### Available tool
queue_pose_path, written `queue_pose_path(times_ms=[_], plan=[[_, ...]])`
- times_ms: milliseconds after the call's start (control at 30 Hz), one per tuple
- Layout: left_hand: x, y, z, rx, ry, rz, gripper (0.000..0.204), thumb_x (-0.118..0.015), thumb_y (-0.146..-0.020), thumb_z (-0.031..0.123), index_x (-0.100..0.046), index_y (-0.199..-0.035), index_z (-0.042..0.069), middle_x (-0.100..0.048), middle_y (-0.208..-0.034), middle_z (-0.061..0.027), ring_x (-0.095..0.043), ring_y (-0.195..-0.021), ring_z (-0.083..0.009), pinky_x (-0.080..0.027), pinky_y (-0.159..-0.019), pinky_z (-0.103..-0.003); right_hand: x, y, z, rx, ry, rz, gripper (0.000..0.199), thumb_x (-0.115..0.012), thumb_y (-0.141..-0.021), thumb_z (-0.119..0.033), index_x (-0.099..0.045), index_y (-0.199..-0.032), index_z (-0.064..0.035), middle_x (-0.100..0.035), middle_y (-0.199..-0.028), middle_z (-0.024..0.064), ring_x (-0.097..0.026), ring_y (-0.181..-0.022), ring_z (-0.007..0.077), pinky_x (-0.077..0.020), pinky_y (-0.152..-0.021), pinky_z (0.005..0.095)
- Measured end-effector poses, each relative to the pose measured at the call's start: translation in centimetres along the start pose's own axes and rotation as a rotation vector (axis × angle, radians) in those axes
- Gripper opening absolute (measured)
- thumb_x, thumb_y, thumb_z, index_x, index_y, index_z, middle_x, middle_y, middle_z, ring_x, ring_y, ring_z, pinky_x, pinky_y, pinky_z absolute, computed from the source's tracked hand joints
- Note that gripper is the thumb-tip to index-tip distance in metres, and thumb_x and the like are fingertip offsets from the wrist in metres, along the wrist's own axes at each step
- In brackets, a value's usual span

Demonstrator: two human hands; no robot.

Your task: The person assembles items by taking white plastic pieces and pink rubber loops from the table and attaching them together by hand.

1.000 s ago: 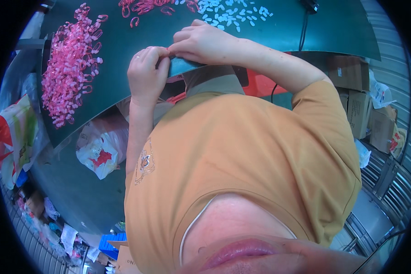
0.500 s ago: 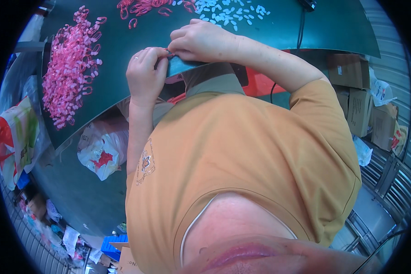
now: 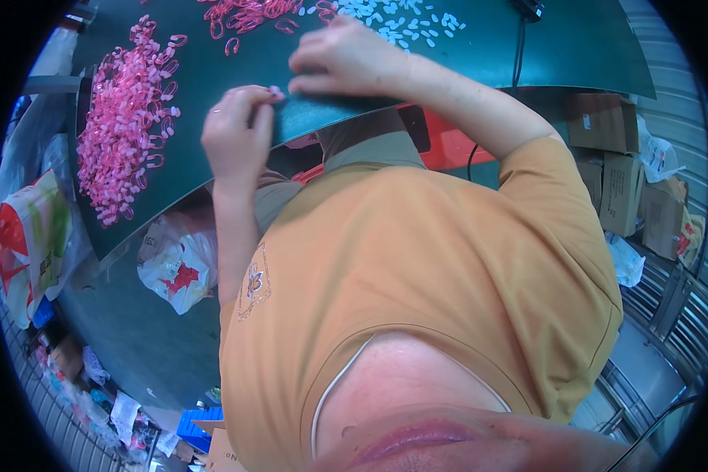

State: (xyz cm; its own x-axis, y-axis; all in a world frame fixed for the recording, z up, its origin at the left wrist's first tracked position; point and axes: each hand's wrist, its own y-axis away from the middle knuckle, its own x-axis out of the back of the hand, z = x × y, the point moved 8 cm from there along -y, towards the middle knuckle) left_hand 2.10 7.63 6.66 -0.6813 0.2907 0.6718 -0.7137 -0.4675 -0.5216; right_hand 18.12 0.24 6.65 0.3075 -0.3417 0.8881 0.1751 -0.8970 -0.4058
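Pink plastic piece (image 3: 276,92) is being pinched in the left hand (image 3: 237,134) at the green table's (image 3: 574,55) near edge.
Hands are drawing slightly apart from a moment ago; the right hand (image 3: 346,59), fingers curled, grip unclear, is resting beside it, pink loops (image 3: 122,134) heaped leftward.
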Motion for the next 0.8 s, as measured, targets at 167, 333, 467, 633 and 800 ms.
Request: queue_pose_path(times_ms=[167, 333, 467, 633, 800], plan=[[6.3, -0.1, -6.5, 0.192, -0.159, 0.182, 0.010, -0.076, -0.094, 0.006, -0.078, -0.102, 0.013, -0.081, -0.104, -0.0067, -0.079, -0.096, -0.0283, -0.059, -0.086, -0.041, 3.7, -4.4, 3.2, -0.253, 0.178, 0.040, 0.033, -0.078, -0.092, -0.036, -0.081, -0.092, -0.0031, -0.077, -0.101, 0.0175, -0.075, -0.102, 0.0336, -0.0503, -0.098, 0.0531], [9.0, -0.1, -11.1, 0.293, -0.503, 0.106, 0.023, -0.071, -0.101, 0.006, -0.081, -0.121, 0.012, -0.081, -0.119, -0.0107, -0.077, -0.109, -0.0264, -0.059, -0.096, -0.042, 0.1, -5.3, 4.8, -0.248, 0.315, -0.135, 0.033, -0.076, -0.095, -0.038, -0.081, -0.099, -0.0049, -0.074, -0.104, 0.0162, -0.073, -0.103, 0.0345, -0.0494, -0.097, 0.0554], [7.2, -0.5, -7.9, 0.106, -0.269, 0.185, 0.027, -0.072, -0.101, 0.005, -0.080, -0.127, 0.008, -0.079, -0.126, -0.0137, -0.075, -0.116, -0.0280, -0.058, -0.100, -0.041, 0.5, -4.1, 3.6, -0.246, 0.167, -0.071, 0.025, -0.076, -0.096, -0.032, -0.082, -0.099, -0.0078, -0.075, -0.103, 0.0141, -0.074, -0.102, 0.0336, -0.0510, -0.095, 0.0536], [1.9, -0.2, -2.2, 0.085, 0.256, 0.017, 0.024, -0.080, -0.096, 0.000, -0.081, -0.120, 0.004, -0.080, -0.115, -0.0123, -0.077, -0.098, -0.0200, -0.060, -0.086, -0.033, -1.3, -0.7, -0.5, -0.206, -0.555, -0.086, 0.033, -0.075, -0.105, -0.037, -0.082, -0.124, -0.0112, -0.073, -0.111, 0.0127, -0.073, -0.108, 0.0303, -0.0572, -0.095, 0.0400], [-0.5, 0.4, -0.8, 0.024, 0.379, -0.024, 0.017, -0.078, -0.096, -0.005, -0.081, -0.112, 0.001, -0.080, -0.106, -0.0134, -0.077, -0.098, -0.0214, -0.060, -0.084, -0.032, -0.9, 2.1, -1.7, -0.325, -0.523, -0.124, 0.032, -0.076, -0.104, -0.034, -0.081, -0.122, -0.0085, -0.073, -0.110, 0.0095, -0.072, -0.109, 0.0307, -0.0572, -0.093, 0.0389]])
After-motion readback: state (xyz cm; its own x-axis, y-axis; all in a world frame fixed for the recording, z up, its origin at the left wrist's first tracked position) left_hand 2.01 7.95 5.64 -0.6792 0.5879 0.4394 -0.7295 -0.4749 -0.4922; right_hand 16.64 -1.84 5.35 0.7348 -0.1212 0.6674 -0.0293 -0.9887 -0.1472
